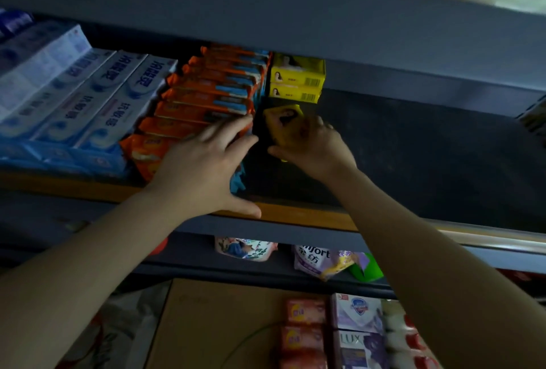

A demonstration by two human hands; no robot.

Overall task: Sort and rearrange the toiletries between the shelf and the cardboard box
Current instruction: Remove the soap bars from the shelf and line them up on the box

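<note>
Gripped in the right hand is a yellow soap box, fingers curled over its far side and thumb under its near edge, so the hold looks like a pinch across the pack rather than a full wrap. That box hangs just in front of the two stacked yellow boxes at the back of the shelf, tilted, not yet set down. I judge it is being added in front of that stack.

Left of the stacked yellow boxes runs the row of orange packets, leaning one on another. The left hand lies flat and spread against the near end of that row, fingers straight, holding nothing, seemingly bracing it.

Risks from here, as I judge them:
- the packets lean and are slick wrappers; if the bracing hand lifts, the row could slump right into the gap beside the stacked yellow boxes;
- the pinch is shallow, so a knock against the stack could twist the held box loose or push the upper stacked box off;
- the shelf above hangs low, leaving little room to lift clear.

Further left of the stack lie white toothpaste cartons. Well below it, the cardboard box holds more soap packs.
</note>
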